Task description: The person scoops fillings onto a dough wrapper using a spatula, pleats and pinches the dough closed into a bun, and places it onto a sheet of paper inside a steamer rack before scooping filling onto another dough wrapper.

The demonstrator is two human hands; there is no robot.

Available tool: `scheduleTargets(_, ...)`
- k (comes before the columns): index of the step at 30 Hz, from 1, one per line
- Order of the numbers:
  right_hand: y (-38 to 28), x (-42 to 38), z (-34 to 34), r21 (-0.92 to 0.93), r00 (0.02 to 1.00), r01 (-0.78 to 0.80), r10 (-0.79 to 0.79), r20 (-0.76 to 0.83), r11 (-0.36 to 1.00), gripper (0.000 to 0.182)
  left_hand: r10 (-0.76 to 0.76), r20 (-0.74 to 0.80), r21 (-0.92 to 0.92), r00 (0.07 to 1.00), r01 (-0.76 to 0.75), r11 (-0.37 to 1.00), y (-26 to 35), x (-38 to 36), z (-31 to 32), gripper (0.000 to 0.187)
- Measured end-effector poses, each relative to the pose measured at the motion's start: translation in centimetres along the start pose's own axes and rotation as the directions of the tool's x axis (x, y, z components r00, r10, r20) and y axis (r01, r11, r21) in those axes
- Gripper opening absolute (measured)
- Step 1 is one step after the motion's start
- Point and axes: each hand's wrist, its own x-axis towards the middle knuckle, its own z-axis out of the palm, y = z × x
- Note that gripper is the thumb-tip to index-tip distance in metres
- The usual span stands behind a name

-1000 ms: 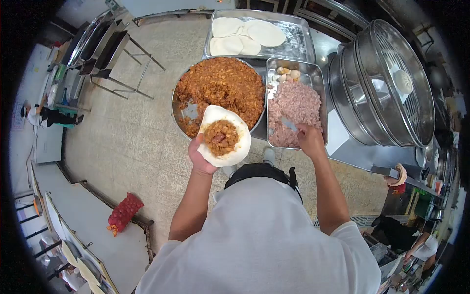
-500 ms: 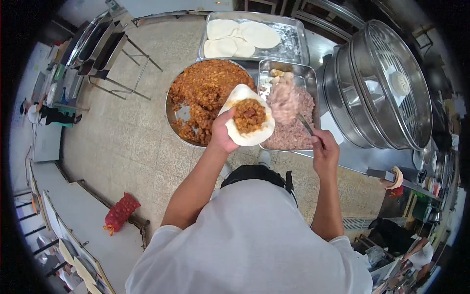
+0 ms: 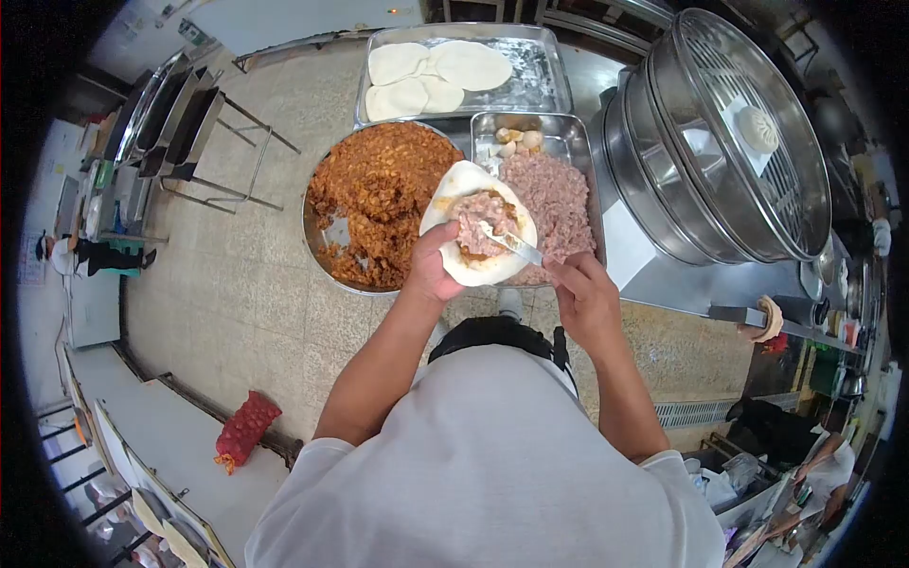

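My left hand point(image 3: 434, 269) holds up a round white dough wrapper point(image 3: 485, 273), its thumb over the near left edge. Orange-brown filling lies on the wrapper, with a lump of pink minced meat point(image 3: 473, 208) on top. My right hand point(image 3: 587, 298) grips a narrow metal filling spatula point(image 3: 526, 250), whose tip touches the meat. Behind the wrapper stands a rectangular metal tray point(image 3: 594, 156) of pink minced meat point(image 3: 559, 194), with several pale yellowish pieces at its far end. To the left is a round pan point(image 3: 309, 232) heaped with orange-brown filling point(image 3: 388, 166).
A floured metal tray point(image 3: 540, 71) with several flat dough rounds point(image 3: 469, 64) lies at the back. Stacked steamers point(image 3: 663, 180) stand to the right, a pleated bun point(image 3: 757, 130) on top. A red mesh sack point(image 3: 248, 428) rests at lower left. Another person point(image 3: 90, 254) is far left.
My right hand has moved left from the meat tray, bringing the spatula over the wrapper. Pink minced meat now sits on the brown filling. My left hand still holds the wrapper.
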Motion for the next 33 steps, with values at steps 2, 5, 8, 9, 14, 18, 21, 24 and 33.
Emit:
scheduleTargets(2,-0.6,0.8,-1.1,-0.032,0.999,-0.020,0.022,0.044,0.999,0.033,0.044,-0.007,0.014,0.999,-0.044,0.999,0.2,0.0,0.3,0.070)
scheduleTargets(5,-1.7,1.6,-3.4,-0.059,0.997,-0.054,0.057,0.047,0.997,0.034,0.121,-0.049,0.078,0.991,-0.117,0.990,0.8,-0.1,1.0,0.074)
scheduleTargets(8,-1.7,1.6,-4.3,0.036,0.998,-0.056,0.056,0.008,0.998,0.034,0.227,-0.083,0.086,0.970,-0.220,0.972,1.6,-0.4,1.3,0.071)
scheduleTargets(9,-1.7,1.6,-4.4,0.121,0.999,-0.048,0.048,0.000,0.991,0.034,0.236,-0.087,0.085,0.968,-0.229,0.970,1.8,-0.6,1.2,0.071)
scheduleTargets(14,-1.3,3.6,-3.2,0.002,0.996,0.065,-0.065,0.060,0.998,0.035,0.084,-0.043,-0.034,0.996,-0.085,0.996,2.5,-1.7,1.0,0.069)
scheduleTargets(18,-0.6,5.6,-4.3,-0.093,0.955,0.259,-0.241,0.173,0.961,0.036,-0.014,-0.042,0.032,0.999,0.015,0.999,2.7,-2.3,-0.1,0.071)
scheduleTargets(21,-1.0,6.5,-7.4,-0.061,0.953,0.254,-0.239,0.188,0.965,0.036,-0.099,0.010,-0.067,0.995,0.100,0.993,3.4,-3.5,-0.1,0.074)
scheduleTargets(24,-0.5,7.1,-7.8,-0.001,0.901,0.379,-0.369,0.228,0.925,0.034,-0.149,0.031,-0.159,0.988,0.152,0.975,3.9,-4.3,-0.1,0.070)
scheduleTargets(33,-0.9,7.2,-7.7,0.009,0.916,0.339,-0.332,0.225,0.941,0.039,0.058,0.121,-0.207,0.991,-0.032,0.978,3.5,-6.7,5.0,0.074)
